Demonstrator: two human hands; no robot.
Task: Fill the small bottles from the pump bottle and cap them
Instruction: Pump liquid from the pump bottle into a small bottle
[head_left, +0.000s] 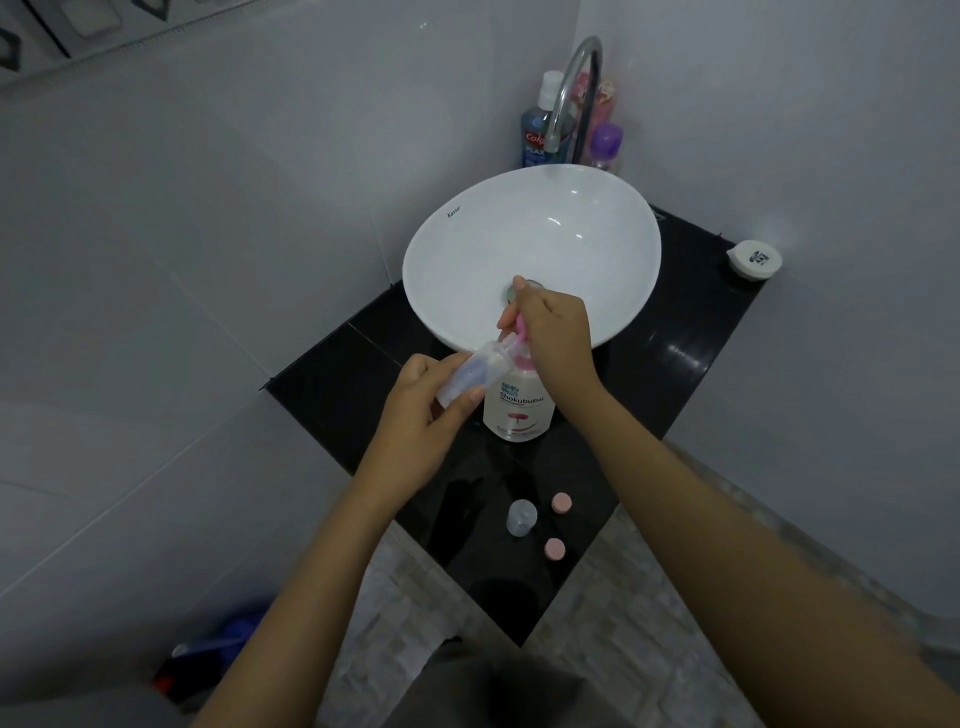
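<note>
A small clear plastic bottle (470, 376) is clamped, tilted, in the left hand (423, 415) fingers, its mouth at the pink pump spout. The white pump bottle (519, 408) stands on the black worktop (675, 332); its pump head is pressed under the right hand (556, 332) fingers, curled together.

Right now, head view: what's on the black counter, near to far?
Near pink cap → empty small bottle → far pink cap → pump bottle → white basin → bottles behind the faucet.
</note>
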